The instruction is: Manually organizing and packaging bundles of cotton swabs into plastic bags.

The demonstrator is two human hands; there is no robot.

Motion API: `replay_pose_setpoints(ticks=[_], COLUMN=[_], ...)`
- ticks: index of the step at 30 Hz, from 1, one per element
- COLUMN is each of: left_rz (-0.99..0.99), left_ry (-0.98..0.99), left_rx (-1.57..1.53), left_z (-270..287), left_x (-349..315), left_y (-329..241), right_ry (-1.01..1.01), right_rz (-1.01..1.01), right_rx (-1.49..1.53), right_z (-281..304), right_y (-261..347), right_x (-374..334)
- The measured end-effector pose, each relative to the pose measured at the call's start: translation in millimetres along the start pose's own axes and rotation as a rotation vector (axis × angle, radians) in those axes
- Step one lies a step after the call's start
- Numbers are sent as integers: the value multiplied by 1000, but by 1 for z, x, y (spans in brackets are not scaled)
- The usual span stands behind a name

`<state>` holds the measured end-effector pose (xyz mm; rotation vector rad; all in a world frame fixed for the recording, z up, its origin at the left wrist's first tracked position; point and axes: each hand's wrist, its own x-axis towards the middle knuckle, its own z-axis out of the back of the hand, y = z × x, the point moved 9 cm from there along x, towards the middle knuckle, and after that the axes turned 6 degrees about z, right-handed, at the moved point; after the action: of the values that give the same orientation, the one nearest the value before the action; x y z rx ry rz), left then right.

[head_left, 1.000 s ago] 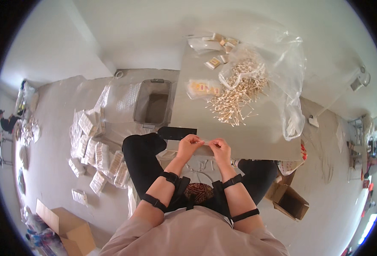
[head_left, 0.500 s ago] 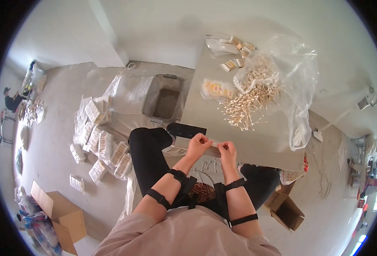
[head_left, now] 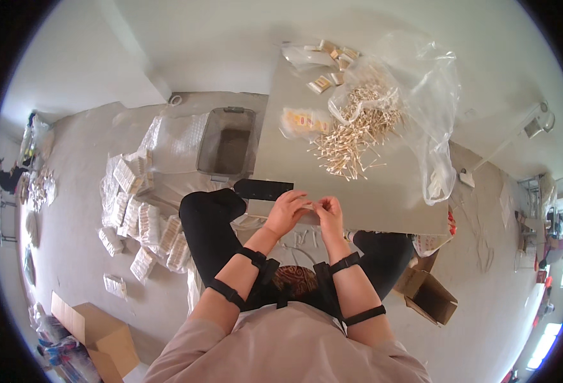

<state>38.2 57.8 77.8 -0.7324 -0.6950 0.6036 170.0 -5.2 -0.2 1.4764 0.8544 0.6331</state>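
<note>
At the near edge of a grey table (head_left: 390, 198), my left hand (head_left: 286, 210) and my right hand (head_left: 330, 214) are held close together, fingertips meeting. They pinch a small pale item (head_left: 311, 205) between them; it is too small to tell what it is. A loose heap of thin pale sticks (head_left: 351, 137) lies on the table beyond my hands, spilling out of a clear plastic bag (head_left: 431, 108). A flat black object (head_left: 262, 189) rests at the table's left near corner, just left of my left hand.
Small filled packets (head_left: 323, 82) lie at the table's far end. A grey plastic bin (head_left: 227, 150) stands on the floor to the left. Stacks of wrapped packs (head_left: 141, 220) cover the floor beside it. Open cardboard boxes (head_left: 429, 295) sit at lower right and lower left.
The view has shifted, so table and floor sit differently in frame. My hands stay together at the table's near edge, still working the small item.
</note>
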Motion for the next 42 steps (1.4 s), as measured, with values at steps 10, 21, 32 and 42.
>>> replay_pose_setpoints(ticks=[10, 21, 32, 42], left_rz=[245, 514, 777, 436], left_ry=[72, 479, 302, -105], left_rx=[-168, -82, -1545, -1180], left_z=[-7, -17, 15, 38], left_x=[-5, 22, 9, 27], left_y=[29, 31, -28, -114], right_ry=[291, 461, 133, 111], right_rz=[791, 502, -230, -125], right_rx=[-999, -1095, 291, 951], right_z=[-37, -41, -3, -50], right_y=[91, 85, 87, 153], right_x=[-24, 3, -15, -57])
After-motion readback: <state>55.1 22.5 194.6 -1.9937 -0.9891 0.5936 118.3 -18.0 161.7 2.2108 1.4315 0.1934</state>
